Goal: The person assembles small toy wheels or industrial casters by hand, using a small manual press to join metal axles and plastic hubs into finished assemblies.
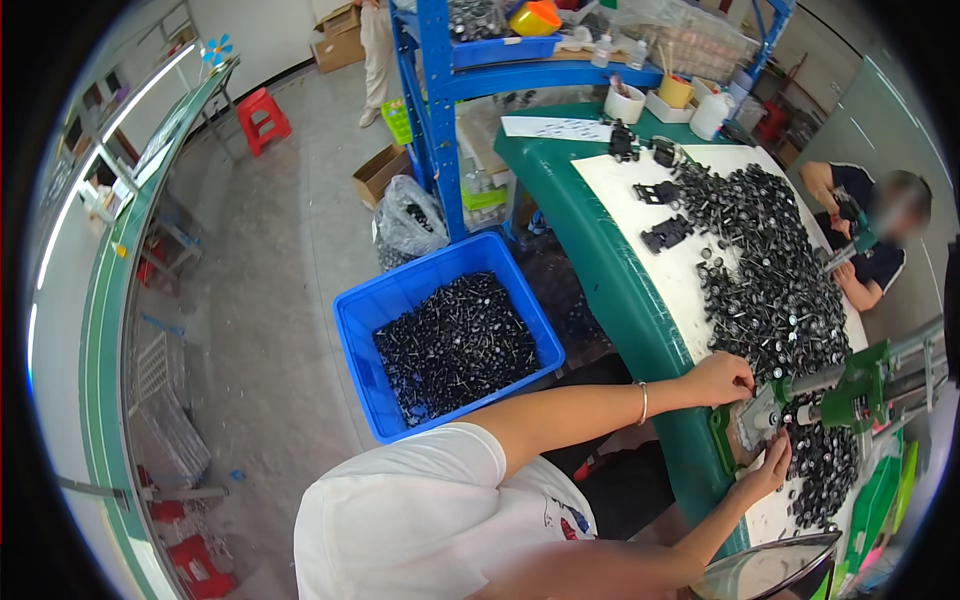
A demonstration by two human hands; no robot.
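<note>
At the green bench press (850, 392), both my hands are close to its metal base plate (752, 425). My left hand (722, 380), with a bracelet at the wrist, is closed beside the far side of the plate, its fingertips curled together. What it pinches, if anything, is too small to make out. Across the plate, my right hand (768, 472) has its fingers pressed together at the near edge, next to the press; anything between them is hidden. A large heap of small black wheels (770, 270), some on thin metal axles, spreads over the white board past my left hand.
Black toy-car chassis (665, 232) lie at the heap's left edge. A blue bin (350, 330) full of wheels and axles stands left of the green table (600, 260). Beyond are a blue rack (440, 130) and a red stool (263, 120). A co-worker (870, 215) sits opposite.
</note>
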